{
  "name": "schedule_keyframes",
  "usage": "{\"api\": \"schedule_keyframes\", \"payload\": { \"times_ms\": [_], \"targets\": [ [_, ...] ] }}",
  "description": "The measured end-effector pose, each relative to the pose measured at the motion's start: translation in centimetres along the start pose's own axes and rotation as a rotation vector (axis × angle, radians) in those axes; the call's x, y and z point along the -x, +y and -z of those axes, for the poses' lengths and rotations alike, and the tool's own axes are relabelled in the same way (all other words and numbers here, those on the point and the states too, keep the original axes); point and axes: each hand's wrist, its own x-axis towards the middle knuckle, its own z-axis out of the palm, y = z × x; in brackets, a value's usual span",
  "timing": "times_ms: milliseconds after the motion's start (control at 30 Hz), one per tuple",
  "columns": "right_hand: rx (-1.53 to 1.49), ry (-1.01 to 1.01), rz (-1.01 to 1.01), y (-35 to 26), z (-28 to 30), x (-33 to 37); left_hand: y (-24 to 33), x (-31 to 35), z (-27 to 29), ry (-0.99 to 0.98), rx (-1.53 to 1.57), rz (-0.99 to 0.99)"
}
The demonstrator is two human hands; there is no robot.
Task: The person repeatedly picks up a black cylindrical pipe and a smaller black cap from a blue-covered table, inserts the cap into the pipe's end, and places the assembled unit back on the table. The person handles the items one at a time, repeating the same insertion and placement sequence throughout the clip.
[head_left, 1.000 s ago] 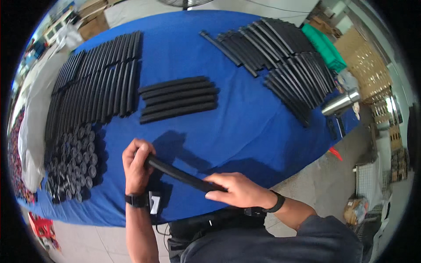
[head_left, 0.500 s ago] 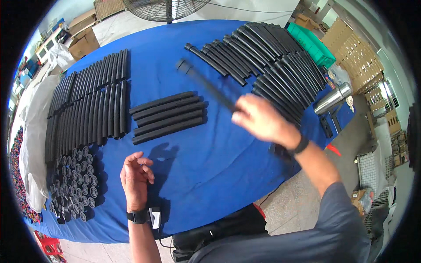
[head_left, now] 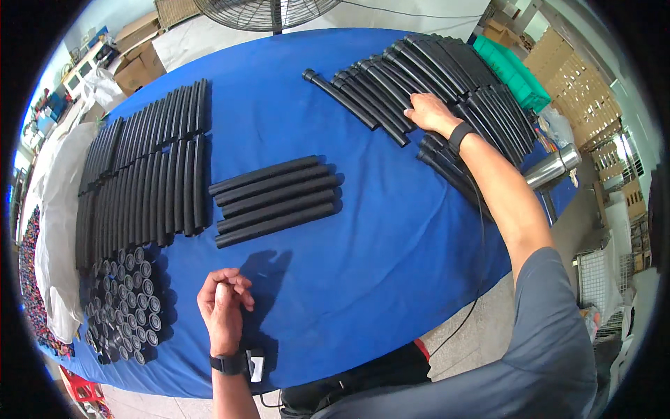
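My right hand (head_left: pixel 431 114) reaches into the group of black tubes with wider capped ends (head_left: pixel 398 80) at the far right. Its fingers are closed on a tube there, mostly hidden by the hand. Near the front of the table, my left hand (head_left: pixel 225 300) hovers with fingers loosely curled and apart, holding nothing I can see. Beyond it, several plain black tubes (head_left: pixel 276 202) lie side by side at mid-table. More plain tubes (head_left: pixel 150 160) form two rows at the left. In front of those rows stands a cluster of small round black caps (head_left: pixel 129 300).
Blue cloth (head_left: pixel 335 279) covers the table. At the right are a green crate (head_left: pixel 513 73) and a shiny metal cylinder (head_left: pixel 551 167). A dark cable (head_left: pixel 481 272) hangs over the near edge. White plastic sheeting (head_left: pixel 59 237) lies along the left; a fan (head_left: pixel 272 12) stands behind.
My right hand has carried the capped tube away from me into the right-hand group. My left hand stays near the front, its fingers slightly more curled. The view has shifted a little.
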Motion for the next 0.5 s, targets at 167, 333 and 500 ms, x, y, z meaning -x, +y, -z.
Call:
{"api": "schedule_keyframes", "payload": {
  "times_ms": [167, 333, 500],
  "targets": [
    [0.007, -0.062, -0.045, -0.5, -0.3, -0.7, -0.2, 0.0, 0.2, -0.018, 0.013, -0.022],
    [-0.029, 0.001, -0.033, 0.2, -0.4, -1.5, -0.1, -0.1, -0.2, -0.009, -0.006, -0.008],
    [-0.069, -0.136, -0.103, 0.3, 0.5, -2.3, -0.2, 0.0, 0.2, 0.015, -0.023, 0.019]
  ]
}}
